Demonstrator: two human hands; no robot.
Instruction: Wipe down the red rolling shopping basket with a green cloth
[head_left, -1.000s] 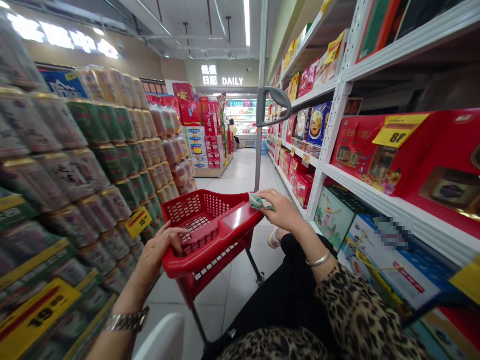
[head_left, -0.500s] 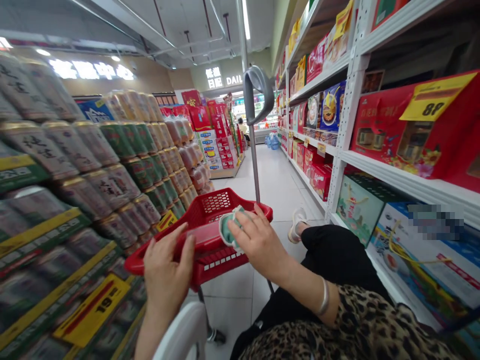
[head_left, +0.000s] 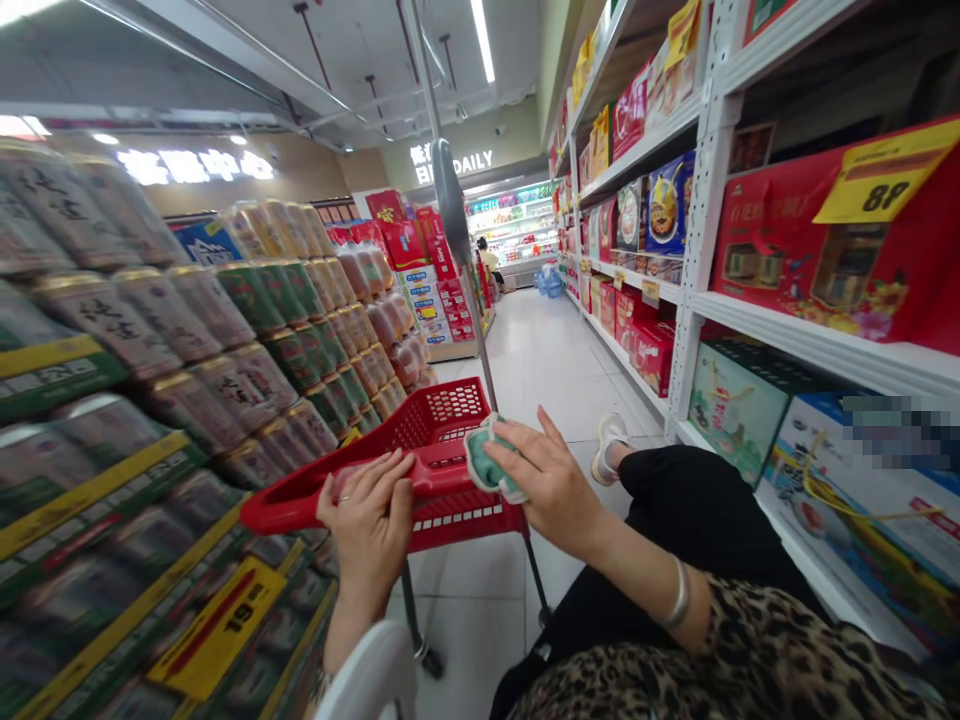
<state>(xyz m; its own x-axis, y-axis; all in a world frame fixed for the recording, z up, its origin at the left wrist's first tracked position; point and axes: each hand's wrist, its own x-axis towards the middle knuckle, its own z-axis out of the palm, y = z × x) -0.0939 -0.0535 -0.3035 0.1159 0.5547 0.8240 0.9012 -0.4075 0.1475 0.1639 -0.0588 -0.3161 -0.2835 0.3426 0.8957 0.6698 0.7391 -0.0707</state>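
Mid-aisle, red cart pole [head_left: 469,300], leaning forward

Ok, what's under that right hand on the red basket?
A crumpled pale green cloth lies under the right hand, on the red basket's rim; what's beneath it is hidden.

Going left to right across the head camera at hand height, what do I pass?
Stacked drink cans, left hand, folded teal cloth, right hand, black trousers, green gift box.
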